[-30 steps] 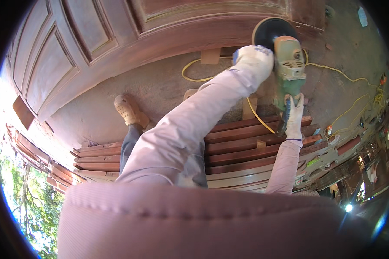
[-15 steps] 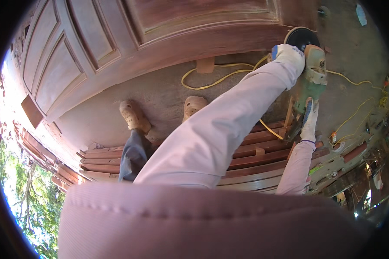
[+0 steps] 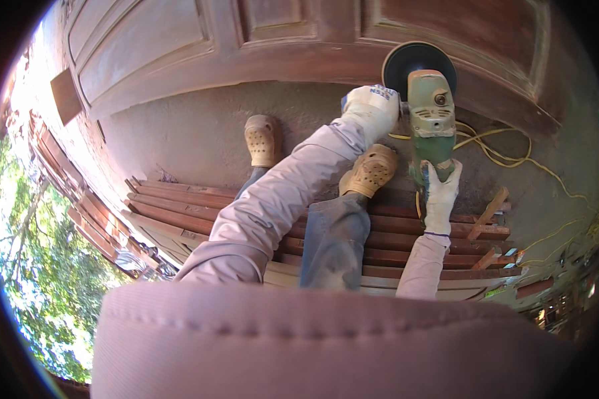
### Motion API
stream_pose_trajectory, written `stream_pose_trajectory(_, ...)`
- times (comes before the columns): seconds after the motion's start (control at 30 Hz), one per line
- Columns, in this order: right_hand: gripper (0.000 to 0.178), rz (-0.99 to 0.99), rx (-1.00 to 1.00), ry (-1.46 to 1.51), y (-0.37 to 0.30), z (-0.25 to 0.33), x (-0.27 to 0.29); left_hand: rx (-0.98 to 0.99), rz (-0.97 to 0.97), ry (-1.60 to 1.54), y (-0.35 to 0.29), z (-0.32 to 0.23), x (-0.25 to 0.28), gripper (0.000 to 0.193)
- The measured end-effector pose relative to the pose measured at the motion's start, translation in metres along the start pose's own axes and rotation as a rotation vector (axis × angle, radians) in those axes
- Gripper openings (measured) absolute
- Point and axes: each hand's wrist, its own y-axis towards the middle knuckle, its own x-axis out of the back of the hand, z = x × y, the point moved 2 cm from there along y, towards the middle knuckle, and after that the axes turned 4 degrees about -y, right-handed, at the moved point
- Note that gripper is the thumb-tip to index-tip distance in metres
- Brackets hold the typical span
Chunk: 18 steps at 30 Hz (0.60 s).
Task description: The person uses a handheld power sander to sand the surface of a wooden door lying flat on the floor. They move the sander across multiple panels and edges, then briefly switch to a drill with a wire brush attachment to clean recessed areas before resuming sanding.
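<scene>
A green angle grinder [image 3: 434, 126] with a round black disc [image 3: 416, 61] is held between my gloved hands. My left hand [image 3: 373, 110], in a white glove with blue marks, is closed round the side handle by the tool's head. Lower down, my right hand [image 3: 442, 194] grips the green body from behind. The disc lies over the near edge of a brown panelled wooden door [image 3: 299, 54]; whether it touches the wood I cannot tell. Most of the side handle is hidden in the left glove.
A yellow cord [image 3: 506, 159] loops over the concrete floor [image 3: 186, 126] at the right. Stacked reddish wooden strips [image 3: 199, 214] lie behind my feet in tan clogs [image 3: 369, 171]. A small brown block [image 3: 66, 97] is at the door's left end.
The grinder and both hands have shifted left along the door's near edge, away from its right end. My feet and view have moved too, and both clogs show more fully.
</scene>
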Motion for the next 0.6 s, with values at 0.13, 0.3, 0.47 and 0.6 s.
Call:
stream_pose_trajectory(0.13, 0.055, 0.039, 0.082, -0.051, -0.021, 0.011, -0.065, 0.055, 0.011, -0.053, -0.019, 0.080, 0.009, 0.026)
stream_pose_trajectory(0.3, 0.062, 0.087, 0.118, -0.230, -0.054, 0.067, -0.127, 0.114, -0.087, -0.138, -0.037, 0.169, 0.008, 0.026)
stream_pose_trajectory(0.47, 0.065, 0.170, 0.208, -0.211, -0.079, 0.101, -0.181, 0.162, -0.170, -0.208, -0.058, 0.242, 0.001, 0.028)
stream_pose_trajectory(0.6, 0.073, 0.262, 0.196, -0.252, -0.093, 0.118, -0.226, 0.173, -0.295, -0.228, -0.082, 0.303, -0.001, 0.030)
